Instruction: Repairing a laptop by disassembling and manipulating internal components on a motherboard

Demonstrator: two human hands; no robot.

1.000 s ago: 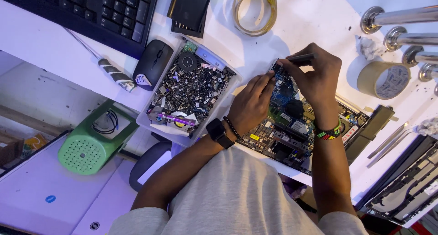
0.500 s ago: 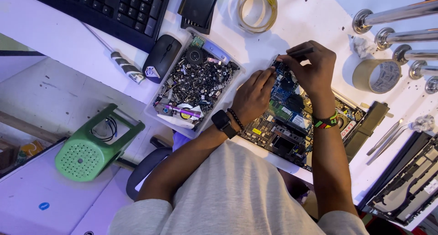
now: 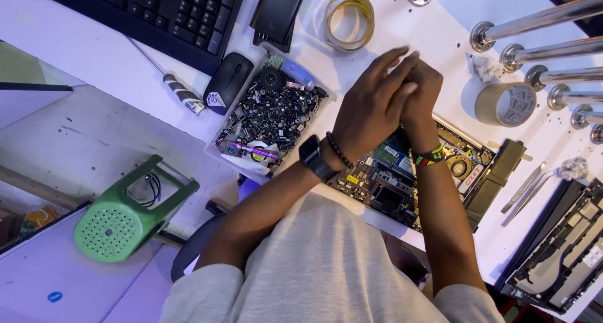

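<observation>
Motherboard beneath both hands.

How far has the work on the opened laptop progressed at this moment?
Done: the laptop lies open, its circuit board bare, and a tray of small parts sits beside it. In hand: the left hand and right hand are pressed together above the board; whether they hold anything is hidden. Left: the board remains uncovered.

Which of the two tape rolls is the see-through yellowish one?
The thin yellowish roll beside the black device; the other, the brown roll, is wider and opaque.
</observation>
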